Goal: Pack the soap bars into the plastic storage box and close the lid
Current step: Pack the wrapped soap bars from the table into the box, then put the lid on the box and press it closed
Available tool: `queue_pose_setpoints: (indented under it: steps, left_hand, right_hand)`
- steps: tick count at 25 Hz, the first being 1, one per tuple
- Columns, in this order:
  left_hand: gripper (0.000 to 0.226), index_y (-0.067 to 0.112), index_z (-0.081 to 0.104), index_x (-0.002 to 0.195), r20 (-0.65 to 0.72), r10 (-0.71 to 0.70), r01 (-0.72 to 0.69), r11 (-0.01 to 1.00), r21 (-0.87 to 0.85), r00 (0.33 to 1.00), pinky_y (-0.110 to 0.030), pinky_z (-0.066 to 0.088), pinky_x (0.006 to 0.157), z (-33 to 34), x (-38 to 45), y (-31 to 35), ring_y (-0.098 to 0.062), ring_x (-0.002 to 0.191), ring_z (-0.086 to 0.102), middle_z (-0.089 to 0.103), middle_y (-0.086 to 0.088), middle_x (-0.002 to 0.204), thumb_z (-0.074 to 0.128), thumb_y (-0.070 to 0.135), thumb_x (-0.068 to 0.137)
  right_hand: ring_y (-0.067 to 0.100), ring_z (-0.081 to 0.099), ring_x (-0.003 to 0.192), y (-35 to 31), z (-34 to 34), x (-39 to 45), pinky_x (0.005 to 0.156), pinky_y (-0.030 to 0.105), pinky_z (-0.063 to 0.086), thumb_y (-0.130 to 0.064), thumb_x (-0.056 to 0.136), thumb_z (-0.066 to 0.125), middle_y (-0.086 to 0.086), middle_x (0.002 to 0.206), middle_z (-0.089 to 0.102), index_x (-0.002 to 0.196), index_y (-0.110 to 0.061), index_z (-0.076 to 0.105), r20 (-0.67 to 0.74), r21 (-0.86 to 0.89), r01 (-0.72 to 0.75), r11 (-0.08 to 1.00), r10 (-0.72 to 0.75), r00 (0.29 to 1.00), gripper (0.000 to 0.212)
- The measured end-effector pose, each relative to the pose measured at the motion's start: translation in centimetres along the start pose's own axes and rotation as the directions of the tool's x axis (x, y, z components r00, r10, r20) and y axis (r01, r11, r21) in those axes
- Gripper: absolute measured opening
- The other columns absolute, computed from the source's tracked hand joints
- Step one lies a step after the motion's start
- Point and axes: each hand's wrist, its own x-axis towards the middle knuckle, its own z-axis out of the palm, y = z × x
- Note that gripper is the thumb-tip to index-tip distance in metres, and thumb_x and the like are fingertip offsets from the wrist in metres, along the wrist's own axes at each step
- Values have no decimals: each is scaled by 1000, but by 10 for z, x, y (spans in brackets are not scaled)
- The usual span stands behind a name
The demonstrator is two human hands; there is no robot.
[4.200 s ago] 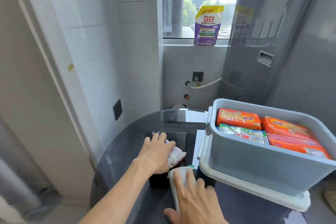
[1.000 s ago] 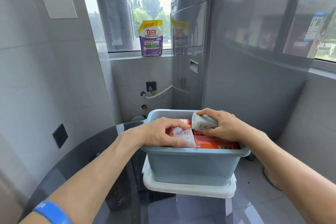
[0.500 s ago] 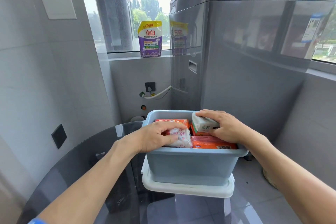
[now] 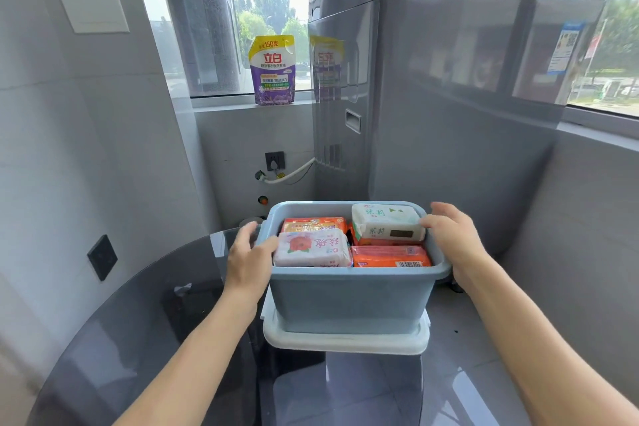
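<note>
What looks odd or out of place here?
The white plastic lid lies underneath the blue plastic storage box, not on top. The white green-printed soap bar sits raised on the orange bars.

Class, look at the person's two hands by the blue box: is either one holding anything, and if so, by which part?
The left hand and right hand flank the storage box at its rim ends, fingers relaxed. Neither clearly grips anything.

Two bare forearms, left hand (image 4: 249,254) and right hand (image 4: 453,235), no sleeves, rings or watch visible.
</note>
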Motion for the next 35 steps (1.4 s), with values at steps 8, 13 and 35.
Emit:
queue_pose_setpoints:
  steps: [8, 13, 35]
  left_hand:
    - [25, 20, 67, 112, 231, -125, 207, 904, -374, 965, -27, 48, 59, -10, -17, -13, -13, 77, 64, 72, -5, 96, 55, 31, 92]
    - [26, 16, 64, 116, 197, -95, 185, 840, -510, 976, -25, 52, 51, -23, -29, -9, -18, 80, 70, 74, -11, 100, 56, 20, 92]
    - [64, 11, 44, 142, -420, 5, -10, 1000, -10, 908, -35, 37, 105, -146, -29, -4, -21, 130, 44, 44, -9, 150, 61, 27, 82]
  right_hand:
    - [29, 60, 78, 26, -8, -22, 69, 39, 47, -8, 68, 60, 15, 87, 65, 86, -13, 65, 124, 234, -179, 956, 153, 980, 19]
    - [32, 55, 72, 13, 10, -40, 52, 31, 40, 0, 64, 52, 17, 85, 58, 93, -6, 63, 88, 308, -110, 945, 87, 992, 32]
    - [11, 59, 49, -2, 134, -87, 50, 25, 45, -9, 75, 60, -1, 63, 64, 81, -15, 66, 291, 218, -74, 973, 8, 957, 10]
